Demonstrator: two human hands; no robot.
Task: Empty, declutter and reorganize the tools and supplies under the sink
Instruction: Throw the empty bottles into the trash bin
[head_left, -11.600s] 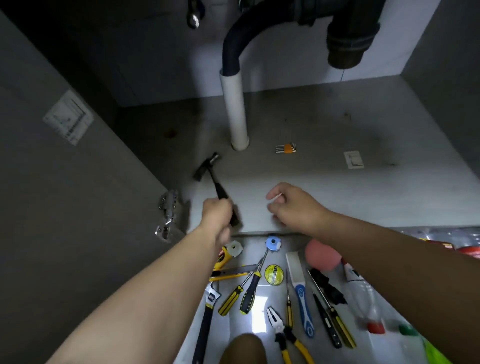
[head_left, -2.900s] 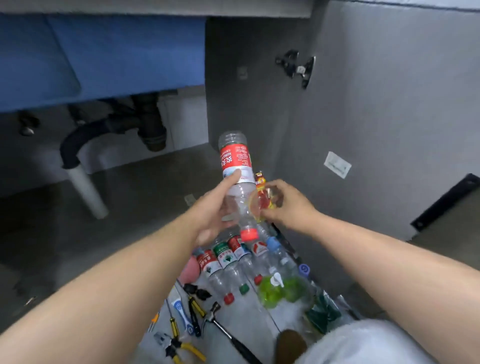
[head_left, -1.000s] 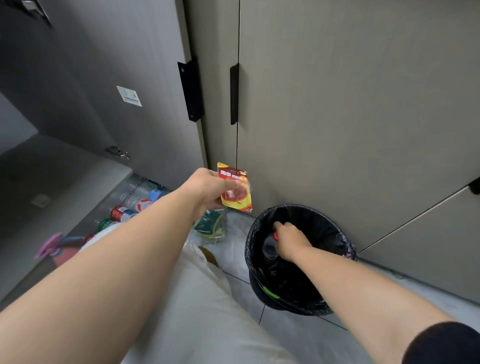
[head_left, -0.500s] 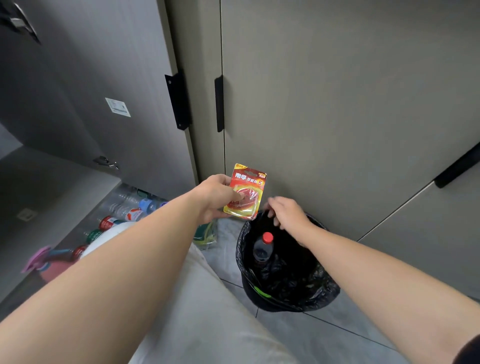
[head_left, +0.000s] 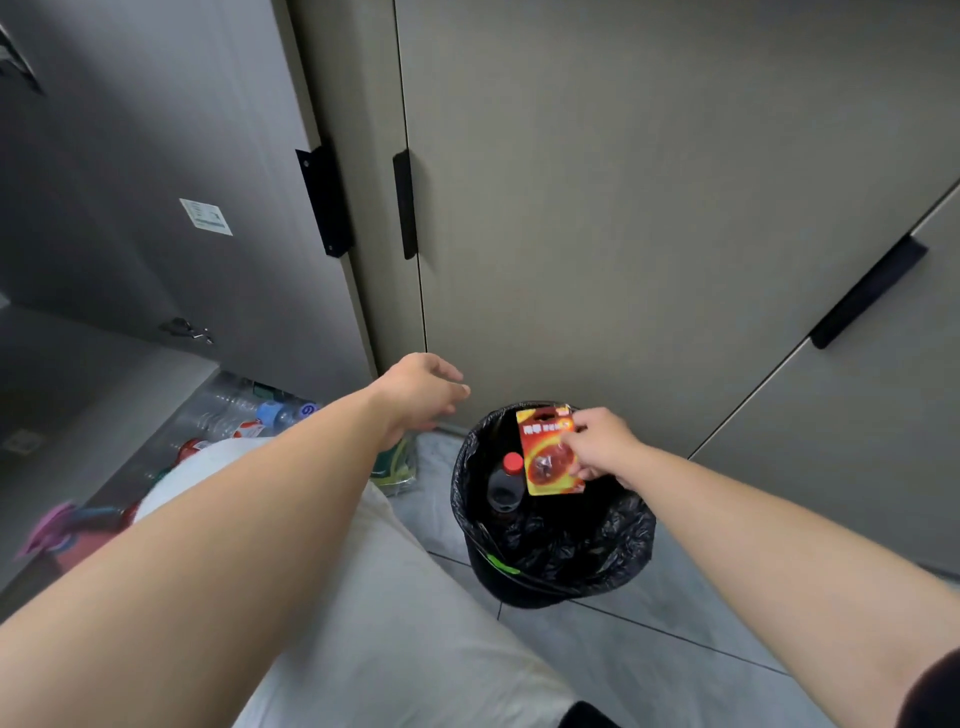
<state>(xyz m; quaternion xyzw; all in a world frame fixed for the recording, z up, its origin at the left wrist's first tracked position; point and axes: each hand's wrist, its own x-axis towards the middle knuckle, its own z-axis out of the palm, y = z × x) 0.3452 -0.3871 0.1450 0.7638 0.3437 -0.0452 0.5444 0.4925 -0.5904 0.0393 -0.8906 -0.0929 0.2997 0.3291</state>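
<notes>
Grey cabinet doors (head_left: 623, 208) behind, tiled floor (head_left: 649, 649) below. Far left I make out plastic bottles (head_left: 244, 415) lying in row, blurred, partly hidden by knee. Left hand (head_left: 421, 395) empty, fingers loose and apart. Black-lined bin (head_left: 597, 561) holds red-capped bottle (head_left: 511, 465), cap up. Right hand (head_left: 602, 447) pinches red-yellow blister card (head_left: 550, 452) over bin mouth; print unreadable.

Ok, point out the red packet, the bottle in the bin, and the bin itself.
red packet (head_left: 548, 460), head view, middle of its printed front.
bottle (head_left: 505, 488), head view, dark shoulder under the red cap.
bin (head_left: 561, 566), head view, black liner, near wall.
</notes>
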